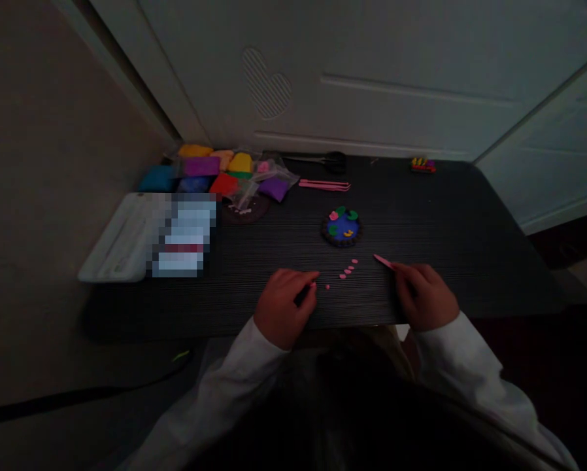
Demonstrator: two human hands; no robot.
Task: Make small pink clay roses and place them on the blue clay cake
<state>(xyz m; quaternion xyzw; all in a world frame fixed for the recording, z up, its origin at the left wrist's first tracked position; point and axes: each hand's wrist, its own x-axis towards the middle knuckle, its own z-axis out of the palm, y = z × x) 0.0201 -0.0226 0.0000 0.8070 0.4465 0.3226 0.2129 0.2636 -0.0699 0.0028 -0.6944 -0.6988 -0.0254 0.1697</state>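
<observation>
My left hand [286, 304] rests near the table's front edge, thumb and fingertips closing on a small pink bit of clay [313, 285]. Just right of it lies a tiny pink clay ball [327, 287]. Several flattened pink clay pieces [348, 271] form a slanting row between my hands. My right hand [428, 297] grips a pink clay knife [384, 261], its tip pointing up and left. Beyond the row sits a round clay pond [342, 229] with a blue middle, dark rim, green leaves, a pink flower and small yellow shapes.
Bagged coloured clay [202, 167] is heaped at the back left, by a dark round dish [251, 210]. A white case [121, 239] and a blurred-out bright screen [185, 235] lie left. Pink tweezers [324, 186], black scissors [330, 161] and a small colourful model [423, 165] sit behind.
</observation>
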